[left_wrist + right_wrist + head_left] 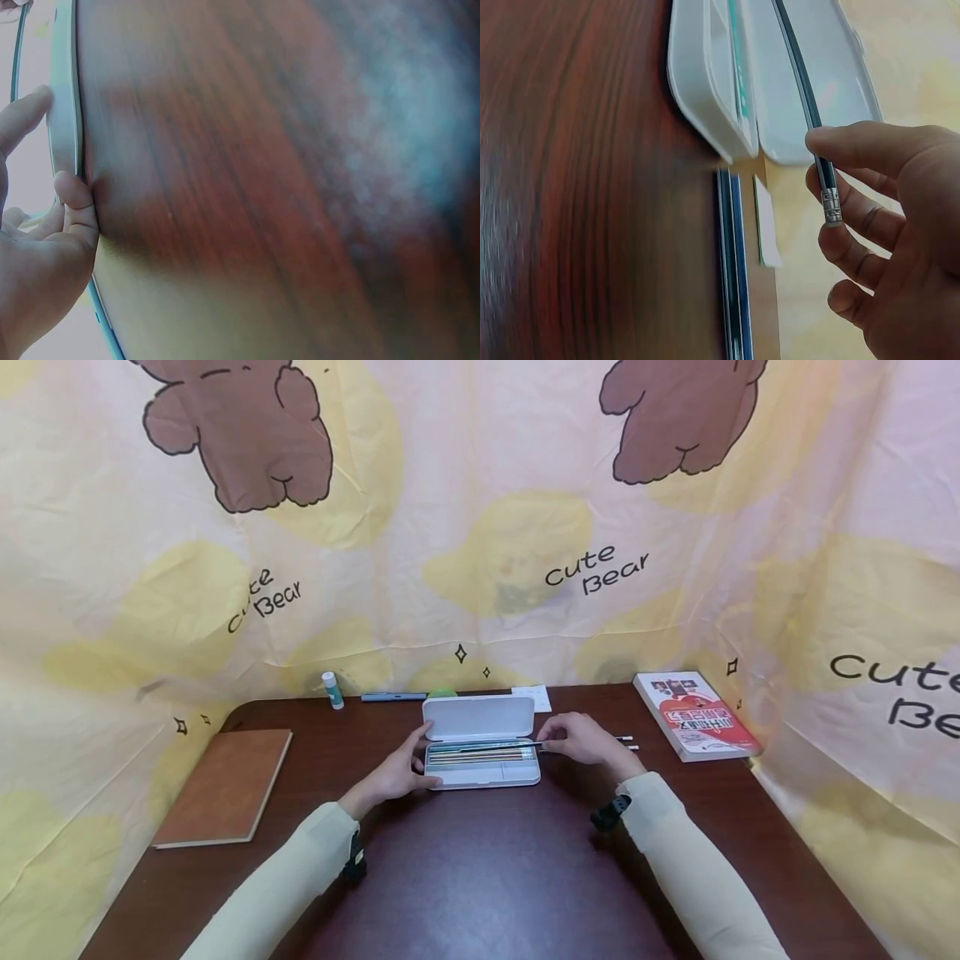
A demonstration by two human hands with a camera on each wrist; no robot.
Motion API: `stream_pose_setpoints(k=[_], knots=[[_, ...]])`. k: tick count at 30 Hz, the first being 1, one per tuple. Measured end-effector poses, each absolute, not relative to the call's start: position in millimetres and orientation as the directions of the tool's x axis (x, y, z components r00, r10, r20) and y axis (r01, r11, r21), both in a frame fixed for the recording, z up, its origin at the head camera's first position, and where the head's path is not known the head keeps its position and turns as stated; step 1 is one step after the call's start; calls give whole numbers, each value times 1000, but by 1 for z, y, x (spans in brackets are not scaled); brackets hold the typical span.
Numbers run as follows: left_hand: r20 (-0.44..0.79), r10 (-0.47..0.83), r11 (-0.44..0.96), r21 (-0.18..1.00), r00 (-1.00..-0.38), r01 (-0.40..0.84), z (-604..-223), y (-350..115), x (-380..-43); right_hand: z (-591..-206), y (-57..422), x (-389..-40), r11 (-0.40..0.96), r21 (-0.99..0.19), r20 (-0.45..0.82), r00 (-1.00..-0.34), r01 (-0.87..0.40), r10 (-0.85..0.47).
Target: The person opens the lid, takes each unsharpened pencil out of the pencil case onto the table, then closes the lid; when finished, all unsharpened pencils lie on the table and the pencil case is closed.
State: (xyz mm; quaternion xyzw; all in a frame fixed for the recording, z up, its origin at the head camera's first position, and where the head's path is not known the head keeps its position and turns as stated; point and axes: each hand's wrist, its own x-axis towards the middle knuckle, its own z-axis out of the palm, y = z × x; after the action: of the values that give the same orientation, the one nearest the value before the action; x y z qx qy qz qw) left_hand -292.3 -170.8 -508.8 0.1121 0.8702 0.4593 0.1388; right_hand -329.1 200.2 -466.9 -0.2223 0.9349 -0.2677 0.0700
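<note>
A white pencil case (483, 775) lies on the table with its lid (478, 718) raised at the back. Several pencils (480, 758) lie side by side in its rear compartment. At the case's left end, my left hand (390, 774) holds it, thumb at the front corner and a finger up by the lid. My right hand (577, 739) pinches a dark pencil (801, 71) near its metal-banded eraser end, the shaft reaching left above the case. Beneath that hand, more dark pencils (733, 262) lie on the table right of the case.
A brown notebook (225, 785) lies at left, a red-and-white book (697, 714) at right. Along the back are a glue stick (333, 691), a blue pen (393, 697), a green item (442, 693) partly behind the lid, and a white card (542, 698). A patterned curtain (420, 568) hangs behind.
</note>
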Motion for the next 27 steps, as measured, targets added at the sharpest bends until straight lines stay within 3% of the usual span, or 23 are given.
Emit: stream_pose_setpoints(k=[27], knots=[[-144, 317, 560, 826, -938, 62, -507, -170, -290, -479, 314, -324, 829, -532, -101, -959, -172, -264]])
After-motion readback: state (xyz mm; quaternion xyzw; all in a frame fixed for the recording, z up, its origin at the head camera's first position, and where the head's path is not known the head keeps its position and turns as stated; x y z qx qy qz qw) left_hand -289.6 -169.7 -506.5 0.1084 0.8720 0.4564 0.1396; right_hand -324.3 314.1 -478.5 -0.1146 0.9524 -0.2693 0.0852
